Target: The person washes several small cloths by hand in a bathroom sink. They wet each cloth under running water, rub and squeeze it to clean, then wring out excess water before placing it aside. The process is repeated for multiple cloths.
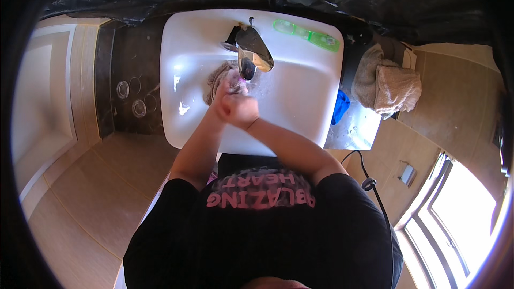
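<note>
Under the spout of a dark, shiny faucet (255, 50), a wet brownish cloth (215, 82) lies bunched in a white washbasin (301, 104). My left hand (225, 98) reaches over the cloth, its fingers blurred and partly hidden near the spout. Against it rests my right hand (243, 111), curled and crossing near the left wrist. The two hands overlap, so whether either grips the cloth cannot be told. Splashes or foam show beside the fingers.
A green translucent plastic item (307, 35) lies on the basin's back rim. To the right are a blue cloth (340, 106) and folded beige towels (397, 86). Clear round glass or plastic pieces (139, 108) stand on the dark counter at left. A black cable (379, 196) hangs at right.
</note>
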Tool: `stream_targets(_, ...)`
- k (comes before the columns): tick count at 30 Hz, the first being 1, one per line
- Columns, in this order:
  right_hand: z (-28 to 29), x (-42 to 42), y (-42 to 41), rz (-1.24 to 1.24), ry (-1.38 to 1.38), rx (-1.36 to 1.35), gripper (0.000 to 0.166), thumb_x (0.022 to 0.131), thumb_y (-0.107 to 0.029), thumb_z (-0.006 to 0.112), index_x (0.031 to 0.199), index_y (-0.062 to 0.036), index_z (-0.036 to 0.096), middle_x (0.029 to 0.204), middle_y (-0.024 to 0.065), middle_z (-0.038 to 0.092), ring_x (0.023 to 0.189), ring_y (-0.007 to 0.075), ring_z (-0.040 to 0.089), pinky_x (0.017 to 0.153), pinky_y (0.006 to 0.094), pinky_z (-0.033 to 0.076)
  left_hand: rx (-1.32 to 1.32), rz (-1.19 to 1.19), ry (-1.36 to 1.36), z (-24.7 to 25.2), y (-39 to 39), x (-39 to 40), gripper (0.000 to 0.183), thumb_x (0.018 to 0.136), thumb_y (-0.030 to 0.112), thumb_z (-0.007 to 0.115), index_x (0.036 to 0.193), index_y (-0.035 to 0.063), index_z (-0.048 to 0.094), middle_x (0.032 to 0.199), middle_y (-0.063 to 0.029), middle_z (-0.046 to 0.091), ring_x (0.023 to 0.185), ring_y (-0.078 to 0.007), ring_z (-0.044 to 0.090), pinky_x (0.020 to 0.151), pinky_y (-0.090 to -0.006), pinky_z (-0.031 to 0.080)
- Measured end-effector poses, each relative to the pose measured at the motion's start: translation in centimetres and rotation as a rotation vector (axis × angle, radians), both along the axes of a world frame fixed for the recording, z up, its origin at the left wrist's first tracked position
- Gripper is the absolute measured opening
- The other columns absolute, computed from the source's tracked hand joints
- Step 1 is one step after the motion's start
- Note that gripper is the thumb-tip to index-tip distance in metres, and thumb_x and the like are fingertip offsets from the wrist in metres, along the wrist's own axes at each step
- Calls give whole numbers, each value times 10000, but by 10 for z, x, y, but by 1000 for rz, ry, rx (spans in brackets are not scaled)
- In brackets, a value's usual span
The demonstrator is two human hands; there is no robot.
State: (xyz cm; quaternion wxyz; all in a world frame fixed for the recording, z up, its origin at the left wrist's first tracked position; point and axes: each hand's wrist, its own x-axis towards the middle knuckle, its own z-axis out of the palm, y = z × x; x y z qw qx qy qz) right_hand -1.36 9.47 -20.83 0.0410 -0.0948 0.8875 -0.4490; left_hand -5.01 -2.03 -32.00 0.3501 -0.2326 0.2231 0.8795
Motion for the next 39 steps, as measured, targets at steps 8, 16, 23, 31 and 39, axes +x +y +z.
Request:
stream_targets(8, -66, -18, 67, -274, -258, -135, 404, 880, -329, 596, 1196, -81, 551, 1118, 197, 604, 1000, 394, 597, 882, 450, 487, -107, 55, -173, 40, 13, 13, 226, 942, 187, 474, 1066, 33, 583, 1019, -73, 625, 1020, -202, 587, 999, -371, 422)
stream_targets(16, -41, -22, 43, -148, -359, 16, 227, 800, -121, 565, 1008, -131, 655, 1045, 153, 602, 935, 350, 616, 812, 442, 514, 4, 230, -368, 68, 14, 13, 462, 933, 394, 534, 1135, -20, 554, 1036, -141, 617, 1058, -288, 566, 1062, -441, 375)
stream_targets(23, 17, 7, -1, 140, -97, -29, 135, 762, -223, 598, 859, -169, 674, 894, 72, 632, 833, 302, 641, 737, 410, 529, 124, 143, -25, -4, -3, 27, 447, 927, 516, 510, 1038, 91, 590, 824, -63, 620, 766, -205, 604, 714, -366, 501)
stream_targets(31, -47, -27, 76, -240, -165, 1, 208, 736, -95, 575, 942, -120, 565, 946, 132, 599, 919, 360, 591, 780, 462, 493, -584, 360, 206, 95, 47, 18, 244, 847, 124, 662, 1075, 41, 637, 1007, -52, 660, 931, -202, 634, 774, -329, 524)
stream_targets(39, -62, -10, 95, -312, -205, 216, 552, 744, -166, 687, 1254, -121, 480, 1329, 212, 398, 1261, 432, 367, 1059, 521, 328, -557, 153, -361, 78, 3, 4, 428, 876, 323, 625, 1188, 46, 527, 1103, -101, 581, 1088, -228, 529, 938, -440, 457)
